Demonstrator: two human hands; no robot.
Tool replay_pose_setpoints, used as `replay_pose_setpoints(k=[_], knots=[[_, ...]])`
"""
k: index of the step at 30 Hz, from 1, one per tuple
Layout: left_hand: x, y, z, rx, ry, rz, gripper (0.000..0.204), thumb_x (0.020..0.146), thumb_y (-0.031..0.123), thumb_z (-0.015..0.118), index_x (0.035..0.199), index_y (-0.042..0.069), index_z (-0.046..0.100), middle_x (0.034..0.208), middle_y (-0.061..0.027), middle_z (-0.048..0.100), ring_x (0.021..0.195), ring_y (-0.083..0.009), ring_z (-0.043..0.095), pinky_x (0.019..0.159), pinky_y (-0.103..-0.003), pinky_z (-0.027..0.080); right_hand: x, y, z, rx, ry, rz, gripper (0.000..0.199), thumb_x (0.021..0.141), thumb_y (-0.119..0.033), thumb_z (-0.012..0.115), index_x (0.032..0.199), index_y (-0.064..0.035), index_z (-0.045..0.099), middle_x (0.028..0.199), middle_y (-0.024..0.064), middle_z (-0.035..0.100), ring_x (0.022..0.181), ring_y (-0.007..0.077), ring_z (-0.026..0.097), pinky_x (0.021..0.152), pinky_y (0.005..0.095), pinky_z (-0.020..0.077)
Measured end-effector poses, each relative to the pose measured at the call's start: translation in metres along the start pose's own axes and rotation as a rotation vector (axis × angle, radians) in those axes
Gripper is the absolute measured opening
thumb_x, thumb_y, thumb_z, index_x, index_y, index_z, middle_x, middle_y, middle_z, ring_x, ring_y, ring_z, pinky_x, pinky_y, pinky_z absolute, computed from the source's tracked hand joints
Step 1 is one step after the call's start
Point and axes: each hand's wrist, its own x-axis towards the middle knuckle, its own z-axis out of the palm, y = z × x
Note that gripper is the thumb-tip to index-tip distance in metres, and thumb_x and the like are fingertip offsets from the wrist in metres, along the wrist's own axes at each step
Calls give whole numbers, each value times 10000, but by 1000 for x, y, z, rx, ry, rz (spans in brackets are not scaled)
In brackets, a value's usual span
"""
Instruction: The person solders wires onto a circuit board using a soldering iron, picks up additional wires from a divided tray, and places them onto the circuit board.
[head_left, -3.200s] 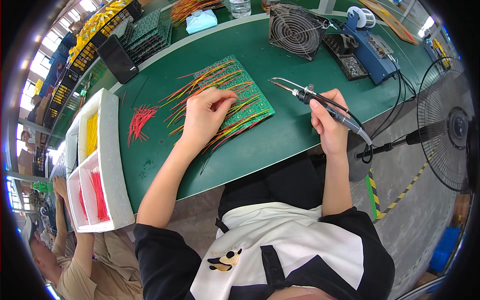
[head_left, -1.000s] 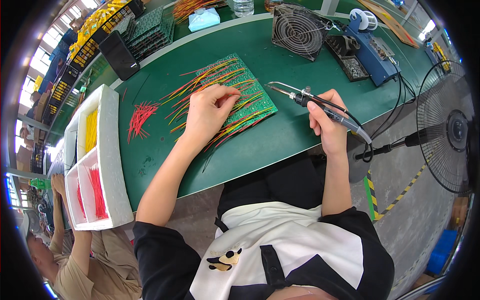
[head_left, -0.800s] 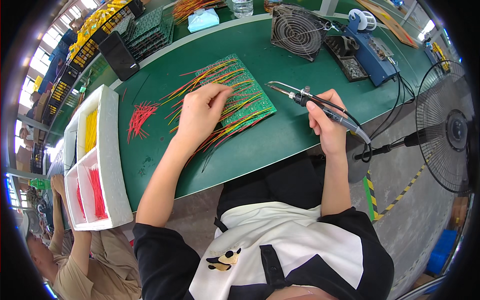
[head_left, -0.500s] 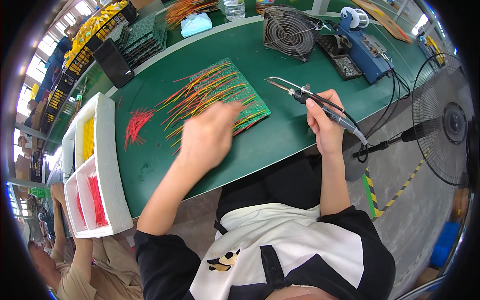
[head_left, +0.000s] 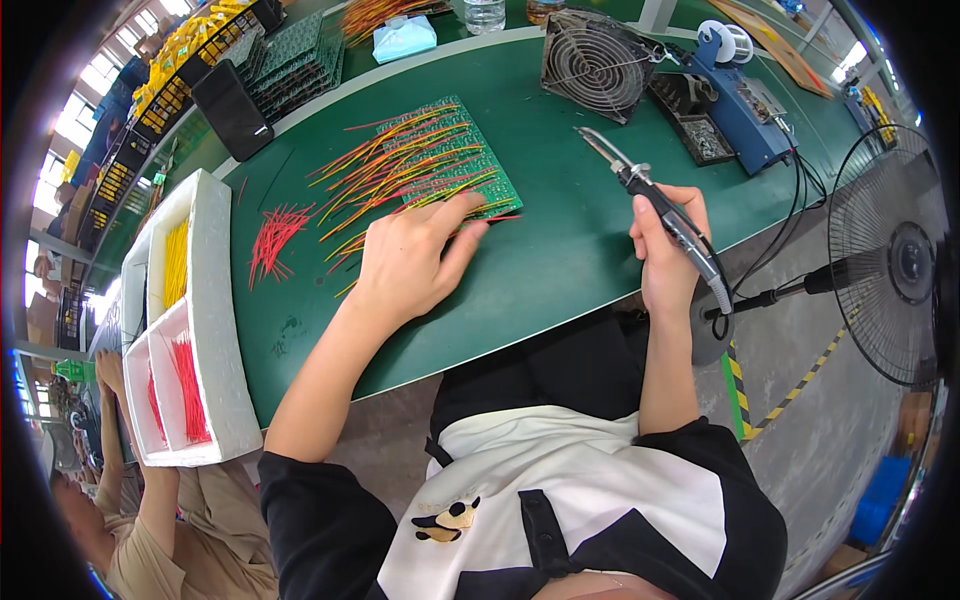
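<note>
A green circuit board (head_left: 492, 160) lies on the bench with many red and yellow wires (head_left: 385, 165) spread over it and past its left side. My left hand (head_left: 408, 262) is at the board's near edge, thumb and index finger apart, over the wire ends. Nothing shows between those fingertips; its other fingers are partly hidden. Right of the board, my right hand (head_left: 668, 245) is closed around the grey handle of a soldering iron (head_left: 640, 182). The iron's tip points up and left, held apart from the board.
A white foam box (head_left: 215, 330) with red and yellow wires stands left, beside a pile of red wires (head_left: 275, 240). Farther back are a phone (head_left: 230, 110), stacked boards (head_left: 300, 65), a square fan (head_left: 595, 65) and a blue solder station (head_left: 745, 110). Another person (head_left: 150, 540) sits lower left.
The board and its wires have shifted slightly left and away from me. My left hand's thumb and index finger have spread apart. The soldering iron has tilted more upright, its tip moving right and up.
</note>
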Motion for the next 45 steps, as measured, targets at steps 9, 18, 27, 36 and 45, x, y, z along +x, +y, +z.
replay_pose_setpoints(k=[9,18,27,36,45], knots=[[0,-7,-3,-45,88,-135,54,884,92,534,936,91,552,672,-93,617,576,-285,596,491,-365,439,-4,-1,0,63,50,-26,176,852,-84,641,921,-23,491,618,36,540,456,47,448,396,182,343],[1,-7,11,-74,221,-118,45,809,58,641,800,23,616,767,-78,611,621,-210,596,531,-280,467,-1,1,1,130,26,-24,182,847,-69,646,933,-20,493,617,50,545,459,62,467,401,185,352],[0,-16,15,-140,186,-121,37,801,44,644,813,24,616,790,-66,609,601,-171,575,501,-262,452,-2,0,1,90,-5,6,177,845,-67,646,921,-24,492,613,53,555,448,66,473,405,188,363],[0,-15,16,-116,195,-133,54,798,57,649,795,30,603,794,-51,635,578,-155,561,480,-258,429,-1,-4,2,58,-107,81,177,842,-85,652,898,-24,496,612,49,568,451,60,483,411,184,368],[1,-13,20,-52,266,-90,44,786,86,674,801,50,654,737,-51,630,530,-174,563,457,-269,427,0,-8,3,10,-240,84,166,830,-95,661,864,-25,514,603,36,575,454,48,492,416,177,370]])
